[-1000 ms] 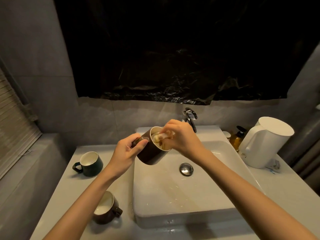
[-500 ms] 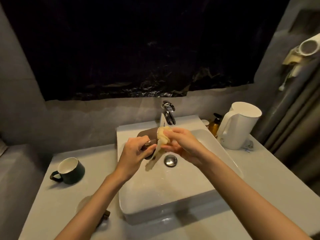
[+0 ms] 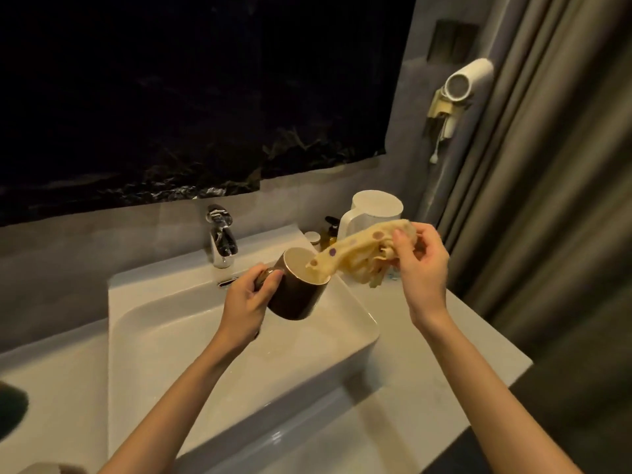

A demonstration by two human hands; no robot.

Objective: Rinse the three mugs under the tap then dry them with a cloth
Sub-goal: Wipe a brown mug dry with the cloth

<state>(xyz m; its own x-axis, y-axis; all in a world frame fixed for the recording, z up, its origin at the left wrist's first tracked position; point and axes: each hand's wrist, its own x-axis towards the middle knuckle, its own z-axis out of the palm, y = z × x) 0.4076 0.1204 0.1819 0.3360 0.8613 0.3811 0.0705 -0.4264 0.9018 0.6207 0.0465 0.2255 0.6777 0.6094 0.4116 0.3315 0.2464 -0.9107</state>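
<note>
Step in hand, as I judge it: drying the inside of one mug.

Counter (image 3: 472, 343) and sink (image 3: 164, 336): work is held above the basin, so drips fall in it. Good place to stay.

Mug (image 3: 297, 299): brown, pale inside, in the air over the back right of the sink, tilted with its mouth up and to the right. Tilt suits the cloth's entry; keep it.

Cloth (image 3: 355, 251): yellow, spotted, bunched. One end trails down to the mug's rim and seems just inside the mouth; most of it is outside. To dry well, more cloth needs feeding in, pressed to the wall and base, with the mug turned against it.

Right hand (image 3: 422, 265): pinches the bunched cloth, raised to the right of the mug, apart from it.

Left hand (image 3: 246, 302): fingers curled at the mug's handle side, gripping. Firm hold wanted, since wet glaze may slip.

Hard to make out:
- Light is dim; wetness on the mug cannot be judged.
- Dark shape at the left edge (image 3: 10, 408) and a pale shape at the bottom left corner (image 3: 44, 468) are cut off; possibly the other mugs, not certain.
- Mug handle is mostly under the fingers.
- Sink drain is hidden behind mug and hand.
- Tap (image 3: 220, 237): no stream seen.
</note>
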